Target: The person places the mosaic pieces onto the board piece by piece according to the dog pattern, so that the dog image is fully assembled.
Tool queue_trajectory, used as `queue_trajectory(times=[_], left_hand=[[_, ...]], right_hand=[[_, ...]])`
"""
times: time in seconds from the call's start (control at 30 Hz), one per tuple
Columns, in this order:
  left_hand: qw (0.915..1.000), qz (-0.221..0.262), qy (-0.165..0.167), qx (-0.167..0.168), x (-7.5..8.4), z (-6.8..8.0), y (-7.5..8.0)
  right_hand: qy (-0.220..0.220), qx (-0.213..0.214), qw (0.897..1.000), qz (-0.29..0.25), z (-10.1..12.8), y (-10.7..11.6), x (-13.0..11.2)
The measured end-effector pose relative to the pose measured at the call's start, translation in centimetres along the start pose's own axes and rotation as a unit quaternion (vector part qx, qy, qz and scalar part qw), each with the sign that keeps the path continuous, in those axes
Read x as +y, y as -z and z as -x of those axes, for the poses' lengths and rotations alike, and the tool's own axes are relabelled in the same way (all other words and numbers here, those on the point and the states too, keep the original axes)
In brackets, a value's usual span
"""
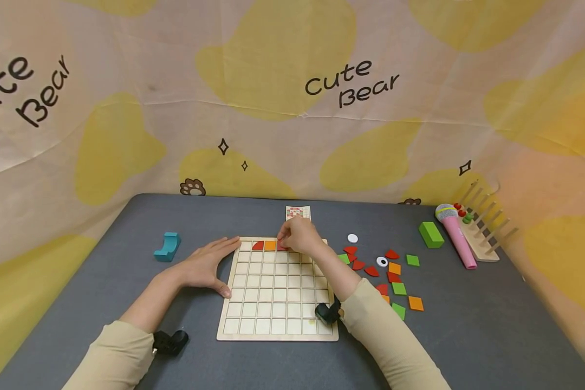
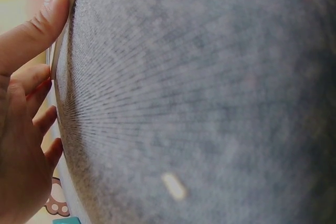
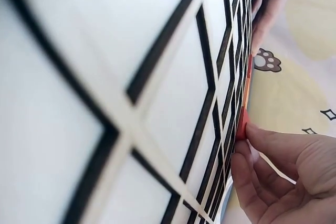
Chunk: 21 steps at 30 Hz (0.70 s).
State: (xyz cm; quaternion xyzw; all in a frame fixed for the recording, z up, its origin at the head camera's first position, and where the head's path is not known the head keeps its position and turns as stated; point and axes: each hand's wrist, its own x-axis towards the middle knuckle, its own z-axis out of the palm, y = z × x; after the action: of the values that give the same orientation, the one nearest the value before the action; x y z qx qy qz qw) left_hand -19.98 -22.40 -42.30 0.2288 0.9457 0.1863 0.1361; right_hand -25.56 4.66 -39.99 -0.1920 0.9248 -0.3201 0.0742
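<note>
A wooden grid board (image 1: 251, 295) with square cells lies flat on the table. In its far row sit a red rounded tile (image 1: 258, 246) and an orange square tile (image 1: 270, 246). My right hand (image 1: 299, 236) pinches another red tile (image 3: 242, 123) between thumb and fingers, beside the orange one at the same row; the fingers partly cover it. Along the board's left edge rests my left hand (image 1: 201, 266), its fingers extended and thumb spread. The left wrist view shows the thumb (image 2: 52, 11) against the board's side.
A printed pattern card (image 1: 292, 210) lies behind the board. Right of the board are scattered red, orange and green tiles (image 1: 413, 260) and white discs (image 1: 352, 238). Further right stand a green block (image 1: 431, 235), a pink microphone (image 1: 458, 238) and a pegged rack (image 1: 485, 246). A teal curved block (image 1: 167, 247) is at left.
</note>
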Motion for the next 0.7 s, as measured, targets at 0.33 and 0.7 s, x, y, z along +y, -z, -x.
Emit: queue_trajectory(times=[0.33, 0.7], left_hand=[[1.0, -0.004, 0.005, -0.001, -0.05, 0.0, 0.02], [1.0, -0.003, 0.0, 0.0, 0.02, -0.02, 0.01]], right_hand=[[-0.017, 0.001, 1.0, 0.013, -0.1, -0.14, -0.04], [-0.018, -0.016, 1.0, 0.01, 0.1, 0.45, 0.0]])
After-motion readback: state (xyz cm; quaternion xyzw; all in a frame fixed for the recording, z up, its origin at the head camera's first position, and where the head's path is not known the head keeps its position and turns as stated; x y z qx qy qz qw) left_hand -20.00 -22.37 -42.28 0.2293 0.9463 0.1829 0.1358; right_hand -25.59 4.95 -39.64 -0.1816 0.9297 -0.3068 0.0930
